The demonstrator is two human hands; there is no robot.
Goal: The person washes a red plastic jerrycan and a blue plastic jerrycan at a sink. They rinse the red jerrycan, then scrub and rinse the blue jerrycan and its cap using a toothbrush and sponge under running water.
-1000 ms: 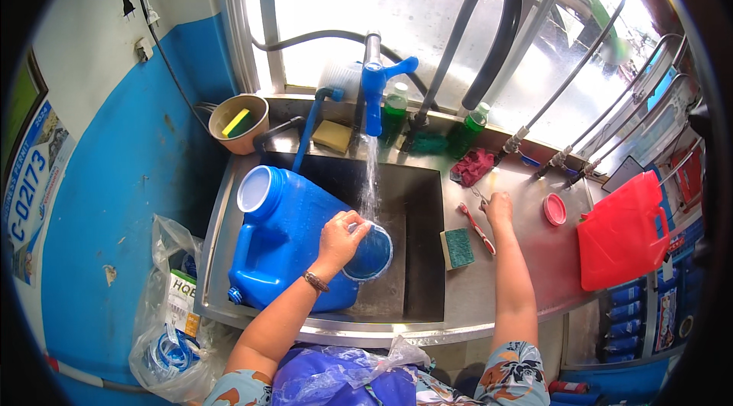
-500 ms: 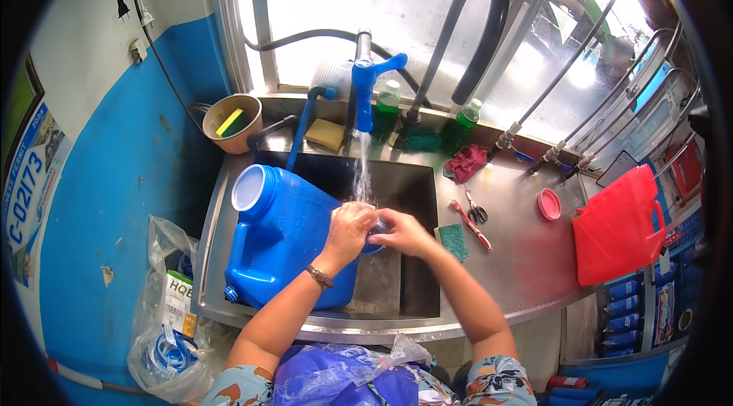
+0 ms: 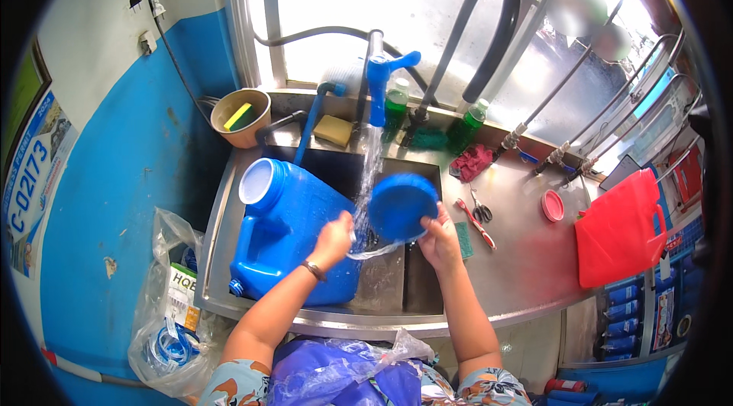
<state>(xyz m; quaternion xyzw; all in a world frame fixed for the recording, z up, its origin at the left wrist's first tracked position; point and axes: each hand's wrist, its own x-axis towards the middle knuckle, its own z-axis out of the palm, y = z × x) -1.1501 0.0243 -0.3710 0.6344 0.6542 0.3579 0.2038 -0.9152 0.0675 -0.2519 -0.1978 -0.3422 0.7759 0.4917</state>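
Note:
My right hand (image 3: 441, 236) grips a round blue lid (image 3: 403, 207) by its lower right rim, over the sink (image 3: 422, 276). Close by, my left hand (image 3: 334, 241) is closed, and a thin translucent strip, perhaps a ring or water, curves from it below the lid; blur hides which. Water (image 3: 369, 169) runs from the blue-handled faucet (image 3: 377, 89) between my hands, just left of the lid. A big blue water jug (image 3: 294, 242) with its wide mouth uncapped leans in the left of the sink, partly behind my left hand and forearm.
Right on the steel counter (image 3: 527, 269) lie a green scouring pad (image 3: 464, 240), a toothbrush (image 3: 476, 225), scissors (image 3: 481, 211), a red cap (image 3: 552, 206) and a red jug (image 3: 620, 230). Behind the sink stand green bottles (image 3: 464, 130), a sponge (image 3: 333, 130) and a tan pot (image 3: 241, 117).
My hands have moved apart from under the stream. The blue lid has come up and to the right in my right hand, its round face now showing. The blue jug stays in the sink.

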